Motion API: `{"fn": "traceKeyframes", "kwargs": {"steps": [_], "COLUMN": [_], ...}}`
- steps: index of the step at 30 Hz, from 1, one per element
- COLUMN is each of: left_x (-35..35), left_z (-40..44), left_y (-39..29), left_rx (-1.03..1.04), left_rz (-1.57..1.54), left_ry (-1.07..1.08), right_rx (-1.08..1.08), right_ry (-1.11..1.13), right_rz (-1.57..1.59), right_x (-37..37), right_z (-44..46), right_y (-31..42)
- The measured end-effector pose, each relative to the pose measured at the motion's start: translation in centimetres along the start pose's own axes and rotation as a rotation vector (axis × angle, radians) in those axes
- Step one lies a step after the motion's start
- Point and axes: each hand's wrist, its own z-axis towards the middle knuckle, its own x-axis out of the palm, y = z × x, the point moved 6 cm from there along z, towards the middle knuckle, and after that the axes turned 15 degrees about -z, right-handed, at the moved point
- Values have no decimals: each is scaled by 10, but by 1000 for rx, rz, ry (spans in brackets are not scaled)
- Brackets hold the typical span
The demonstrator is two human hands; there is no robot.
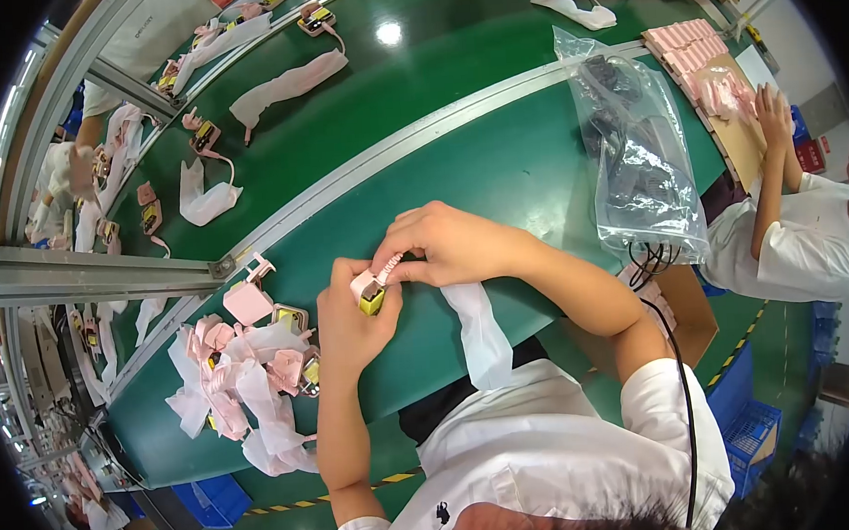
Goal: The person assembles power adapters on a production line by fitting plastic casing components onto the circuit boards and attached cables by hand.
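Observation:
My left hand point(349, 317) is closed around a small pink plastic housing point(364, 285) with a yellow and black part point(372, 302) on its lower side. With thumb and fingertips, my right hand point(443, 247) pinches a pink ribbed cable sleeve point(389, 267) where it meets the housing. A white foam wrap point(481, 334) hangs below my right wrist over the table's near edge. Left of my left hand lies a pile of similar pink parts point(223, 357), partly in white wraps. The inner faces of my fingers are hidden.
Beyond a metal rail point(399, 137), a green conveyor point(414, 64) carries several wrapped pink pieces. A clear plastic bag point(640, 158) of black cables lies to the right. Near it, a co-worker's hand point(774, 117) is beside pink parts on cardboard. A metal post point(89, 273) stands left.

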Motion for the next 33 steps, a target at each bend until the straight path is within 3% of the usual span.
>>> {"fn": "traceKeyframes", "kwargs": {"steps": [2,7,10,19,33], "left_x": [-2,-6,-5,-3,1], "left_z": [0,1,3,4,2], "left_y": [-6,-9,-13,-17,8], "left_rx": [39,92,278,400,142], "left_rz": [26,161,312,427,297], "left_ry": [-33,-49,-25,-26,-156], "right_rx": [98,76,93,137,143], "right_ry": [82,80,130,236,192], "right_rz": [97,20,29,81,29], "right_x": [0,1,8,15,23], "right_z": [-1,-2,-2,-3,-3], "right_y": [-2,-2,-4,-4,-15]}}
